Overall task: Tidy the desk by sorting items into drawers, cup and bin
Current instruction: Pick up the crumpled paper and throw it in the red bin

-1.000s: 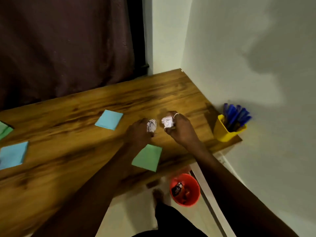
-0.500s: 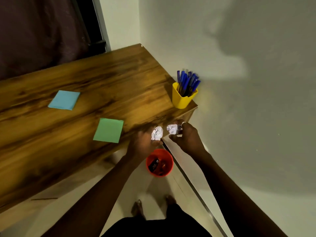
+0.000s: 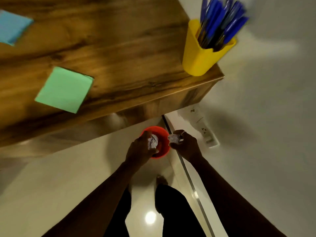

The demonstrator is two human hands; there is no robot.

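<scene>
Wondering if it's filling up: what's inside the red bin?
The red bin shows only bare inner wall. The left hand, gripping a crumpled paper ball, covers the rest; the right hand grips a second ball.

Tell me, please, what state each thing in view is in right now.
left hand: grips a crumpled paper ball above the red bin.
right hand: pinches a second paper ball by the bin's rim.
red bin: upright on the floor, open-topped.
yellow cup: upright at the desk corner, holding blue pens.
green notepad: flat on the desk.
blue notepad: flat on the desk, partly out of frame.
</scene>
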